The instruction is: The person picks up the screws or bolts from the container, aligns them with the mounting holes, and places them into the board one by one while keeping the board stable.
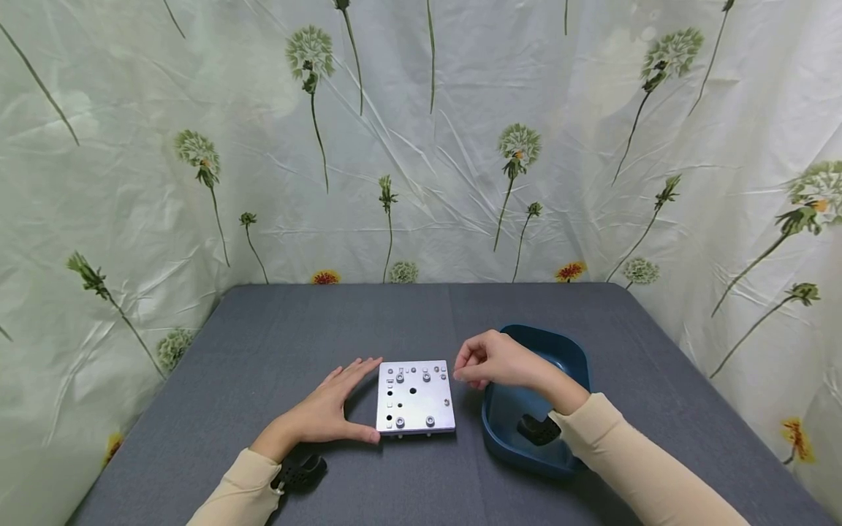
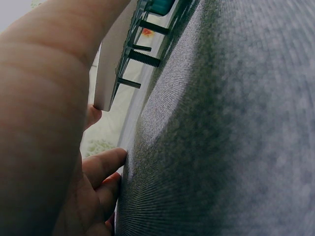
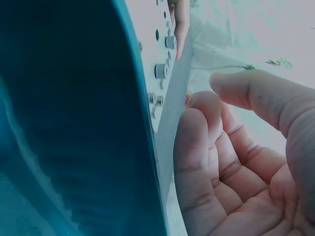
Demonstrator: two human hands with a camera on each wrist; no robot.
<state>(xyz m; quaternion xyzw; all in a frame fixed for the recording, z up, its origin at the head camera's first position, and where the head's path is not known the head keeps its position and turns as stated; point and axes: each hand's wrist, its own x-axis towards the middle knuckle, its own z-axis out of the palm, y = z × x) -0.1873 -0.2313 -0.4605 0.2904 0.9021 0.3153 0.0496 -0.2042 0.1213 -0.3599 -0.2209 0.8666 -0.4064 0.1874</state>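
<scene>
a square metal plate (image 1: pixel 416 398) lies on the grey cloth-covered table (image 1: pixel 329 329), and everything else is placed around it: a blue plastic bin (image 1: pixel 566 358) sits just to its right with a small dark object (image 1: pixel 538 429) inside, and another dark object (image 1: pixel 299 473) lies on the cloth near the left sleeve, toward the person from the plate. a dandelion-print sheet (image 1: pixel 421 146) hangs behind the table. the left hand (image 1: pixel 329 413) rests flat beside the plate's left edge, fingers straight, thumb touching the near left corner. the right hand (image 1: pixel 493 361) hovers over the gap between plate and bin, fingers curled with tips drawn together; whether they pinch anything cannot be told. the left wrist view shows what the head view hides: threaded screw ends (image 2: pixel 142 58) sticking out under the plate, holding it off the cloth. the right wrist view shows the bin wall (image 3: pixel 74 123) blocking most of the plate. the plate's top carries several seated screws (image 1: pixel 426 377) and open dark holes (image 1: pixel 413 391).
</scene>
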